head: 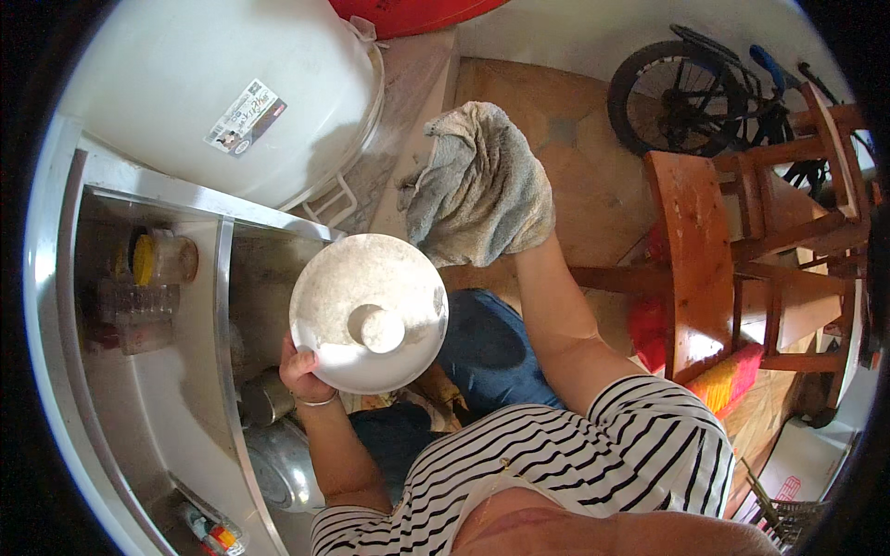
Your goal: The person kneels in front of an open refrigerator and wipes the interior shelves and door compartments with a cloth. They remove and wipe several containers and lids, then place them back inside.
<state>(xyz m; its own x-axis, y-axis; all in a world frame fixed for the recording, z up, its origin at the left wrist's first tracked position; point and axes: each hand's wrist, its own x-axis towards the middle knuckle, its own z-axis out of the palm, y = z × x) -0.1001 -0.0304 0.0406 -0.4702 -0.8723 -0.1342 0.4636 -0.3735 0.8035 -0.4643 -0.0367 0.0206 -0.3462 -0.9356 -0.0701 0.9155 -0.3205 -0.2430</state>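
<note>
My left hand (299, 368) grips the rim of a round, pale lid (337, 292) at its lower left, thumb on the upper face. A short round knob (382, 331) rises from the lid, and grey smudges mark its surface. A worn grey-beige cloth (480, 187) wraps over my right hand (534, 251), hiding the fingers; only the wrist end shows. The cloth hangs up and to the right of the lid, close to its rim.
Left of me is an open cabinet with a metal frame (224, 313), holding plastic jars (156, 258) and a metal pot (281, 465). Above stands a large white tub (229, 90) bearing a label. Wooden chairs (695, 264) and a bicycle (674, 97) are on the right.
</note>
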